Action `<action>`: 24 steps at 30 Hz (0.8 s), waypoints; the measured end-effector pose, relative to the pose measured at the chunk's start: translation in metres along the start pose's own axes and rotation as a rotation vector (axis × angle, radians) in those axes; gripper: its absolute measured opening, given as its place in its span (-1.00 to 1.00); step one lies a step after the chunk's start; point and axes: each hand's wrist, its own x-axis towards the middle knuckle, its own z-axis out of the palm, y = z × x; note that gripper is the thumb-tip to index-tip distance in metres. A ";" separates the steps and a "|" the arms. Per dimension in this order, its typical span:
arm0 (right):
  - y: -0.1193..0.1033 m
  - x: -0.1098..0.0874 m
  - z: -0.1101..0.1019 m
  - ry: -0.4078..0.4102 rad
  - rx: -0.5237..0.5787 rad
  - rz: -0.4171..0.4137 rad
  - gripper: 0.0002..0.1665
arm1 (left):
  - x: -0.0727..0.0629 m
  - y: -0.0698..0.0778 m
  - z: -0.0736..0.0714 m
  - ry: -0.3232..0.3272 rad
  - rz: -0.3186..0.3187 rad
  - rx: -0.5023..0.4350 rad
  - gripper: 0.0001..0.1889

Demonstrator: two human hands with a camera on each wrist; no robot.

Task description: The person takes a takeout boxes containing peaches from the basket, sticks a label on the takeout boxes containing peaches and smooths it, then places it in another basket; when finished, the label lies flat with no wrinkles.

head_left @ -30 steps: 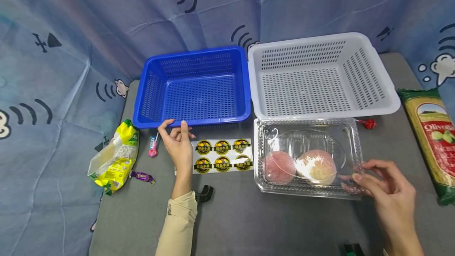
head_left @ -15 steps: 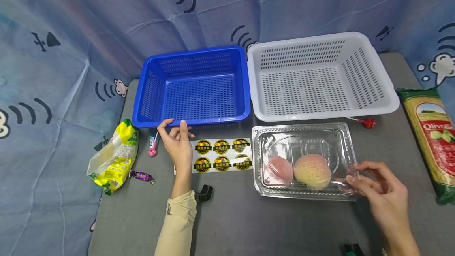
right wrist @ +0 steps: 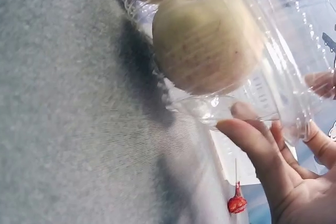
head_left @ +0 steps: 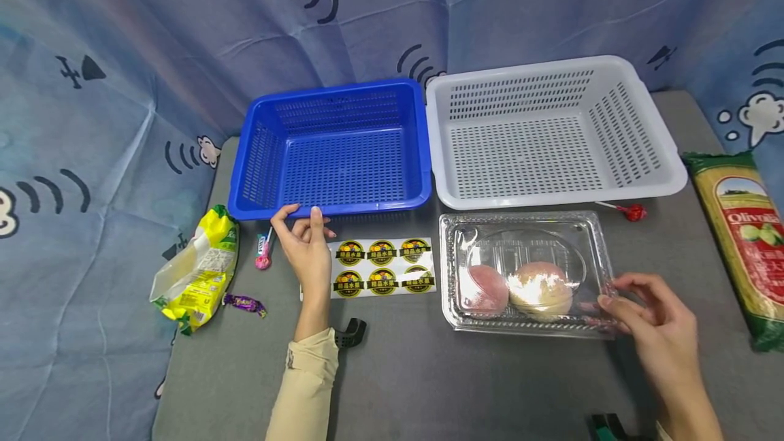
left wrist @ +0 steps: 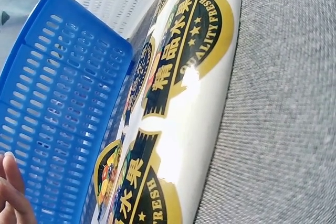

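Observation:
My right hand (head_left: 658,332) pinches the right edge of a clear plastic clamshell box (head_left: 520,230), thumb on the near side and fingers beyond the edge. Through the lid show two peaches, a pinkish one (head_left: 486,290) at the left and a yellow-pink one (head_left: 541,290) beside it. In the right wrist view the yellow peach (right wrist: 207,40) fills the box's near end. A shadow lies on the cloth under the box. My left hand (head_left: 309,250) rests by the front rim of the blue basket (head_left: 331,211), fingers loosely bent, beside the sheet of round fruit stickers (head_left: 382,267).
A white basket (head_left: 557,199) stands right of the blue one. A red lollipop (head_left: 633,212) lies before it, and a noodle packet (head_left: 750,237) lies far right. At the left are a yellow-green packet (head_left: 205,271), a pink lollipop (head_left: 263,260) and a purple-wrapped candy (head_left: 245,304).
The box has come slightly back from the white basket's rim, baring the red lollipop's stick, and then shifted a little right. My right hand moved slightly left with it. My left hand stays put.

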 end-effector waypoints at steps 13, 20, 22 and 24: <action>0.006 0.004 0.000 -0.054 0.067 0.023 -0.63 | 0.000 -0.001 -0.001 0.000 -0.001 -0.008 -0.62; 0.009 0.004 -0.001 -0.069 0.121 0.009 -0.63 | 0.000 -0.002 0.000 0.003 -0.002 -0.007 -0.63; 0.010 0.004 -0.001 -0.070 0.114 0.009 -0.63 | 0.000 -0.002 0.000 0.001 -0.002 -0.003 -0.63; 0.010 0.005 -0.001 -0.066 0.097 0.013 -0.63 | 0.001 -0.002 -0.001 0.000 -0.002 -0.002 -0.64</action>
